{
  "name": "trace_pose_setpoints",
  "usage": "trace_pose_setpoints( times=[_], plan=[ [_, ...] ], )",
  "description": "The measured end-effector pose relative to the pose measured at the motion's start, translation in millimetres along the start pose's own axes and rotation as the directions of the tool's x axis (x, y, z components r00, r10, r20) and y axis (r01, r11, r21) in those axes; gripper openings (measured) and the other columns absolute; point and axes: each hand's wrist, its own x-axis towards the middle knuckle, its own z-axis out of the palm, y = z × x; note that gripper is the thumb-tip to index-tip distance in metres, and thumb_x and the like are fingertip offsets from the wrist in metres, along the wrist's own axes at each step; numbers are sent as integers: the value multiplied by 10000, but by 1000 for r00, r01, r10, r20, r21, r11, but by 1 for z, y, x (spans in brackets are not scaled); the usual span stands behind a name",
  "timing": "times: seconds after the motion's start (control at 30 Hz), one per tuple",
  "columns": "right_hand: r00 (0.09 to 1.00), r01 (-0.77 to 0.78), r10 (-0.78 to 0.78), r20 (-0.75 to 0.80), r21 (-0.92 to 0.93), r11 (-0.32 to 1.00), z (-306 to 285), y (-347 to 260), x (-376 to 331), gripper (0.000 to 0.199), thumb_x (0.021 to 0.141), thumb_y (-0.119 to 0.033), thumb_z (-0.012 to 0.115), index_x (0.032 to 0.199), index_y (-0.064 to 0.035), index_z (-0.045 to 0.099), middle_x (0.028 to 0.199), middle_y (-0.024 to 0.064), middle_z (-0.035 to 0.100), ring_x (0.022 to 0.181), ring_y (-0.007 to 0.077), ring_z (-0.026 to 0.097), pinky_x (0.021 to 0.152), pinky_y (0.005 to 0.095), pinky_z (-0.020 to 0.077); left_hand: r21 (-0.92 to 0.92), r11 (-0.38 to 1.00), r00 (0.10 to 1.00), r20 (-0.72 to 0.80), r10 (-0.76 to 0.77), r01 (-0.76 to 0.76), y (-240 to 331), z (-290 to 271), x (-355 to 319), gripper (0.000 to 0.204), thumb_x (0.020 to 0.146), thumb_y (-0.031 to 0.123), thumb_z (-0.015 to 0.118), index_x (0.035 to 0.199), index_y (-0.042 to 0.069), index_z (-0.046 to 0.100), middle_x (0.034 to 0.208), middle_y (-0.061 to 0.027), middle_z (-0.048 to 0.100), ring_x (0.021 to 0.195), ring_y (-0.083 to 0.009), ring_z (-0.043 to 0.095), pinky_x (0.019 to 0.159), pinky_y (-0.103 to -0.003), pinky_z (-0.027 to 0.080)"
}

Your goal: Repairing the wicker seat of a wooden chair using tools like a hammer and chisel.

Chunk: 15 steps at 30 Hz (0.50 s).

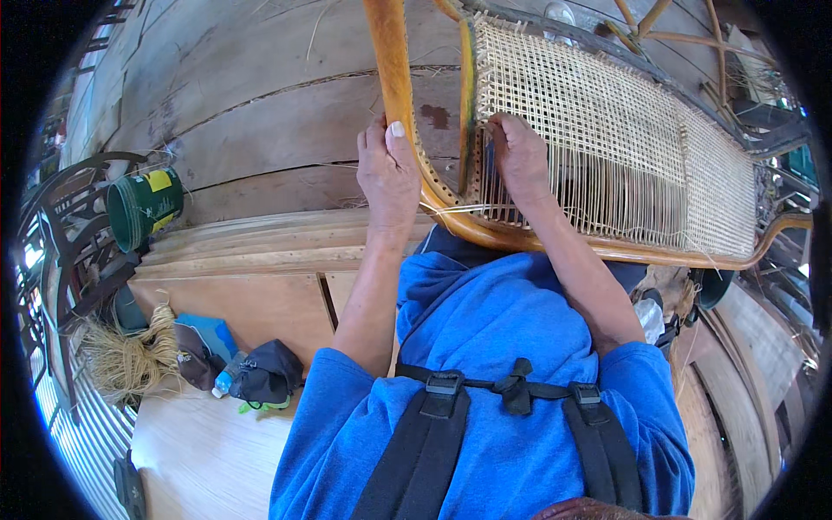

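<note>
A varnished wooden seat frame [485,236] with small holes along its edge lies across my lap. Woven cane webbing [589,95] covers its far part and right end; nearer me, at the left, only parallel strands [598,195] run across a gap. My left hand [386,178] is closed round the curved wooden rail [392,61], thumb on top. At the left border of the webbing, my right hand [522,160] is bent with its fingers pinched together on a cane strand; the fingertips are partly hidden. Loose pale strands [455,208] cross the frame's near left corner.
Wooden planks [260,130] lie beyond the frame. On the left are a green bucket [146,206], dark curved wooden pieces [65,208], a bundle of cane [130,351], a dark bag [267,373] and a small bottle [227,377]. More wooden frame parts [685,35] stand at far right.
</note>
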Motion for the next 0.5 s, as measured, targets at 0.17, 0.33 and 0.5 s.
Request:
trace_pose_setpoints(
  times=[0.17,0.33,0.5],
  plan=[
    [995,-15,25,92,-107,994,-6,-6,2,114,823,-38,558,930,-55,593,838,172,611,741,325,608,639,356,487,1,999,999,-4,52,-52,-6,4,0,301,927,226,404,1073,2,541,904,-195,546,824,-373,536,711,-444,451],
    [976,-169,147,158,130,977,6,0,-4,196,777,-13,443,932,-43,560,823,178,569,758,376,577,641,415,473,-28,999,999,-8,41,-41,-8,5,1,296,924,222,404,1057,-2,547,886,-195,548,827,-375,532,708,-443,451],
    [989,14,26,145,-269,963,2,-12,0,185,788,-41,465,937,-88,564,887,147,584,757,355,603,638,418,496,5,997,996,-19,83,-83,0,6,5,368,946,279,388,950,-47,560,858,-217,544,785,-379,533,708,-431,422]
  ],
)
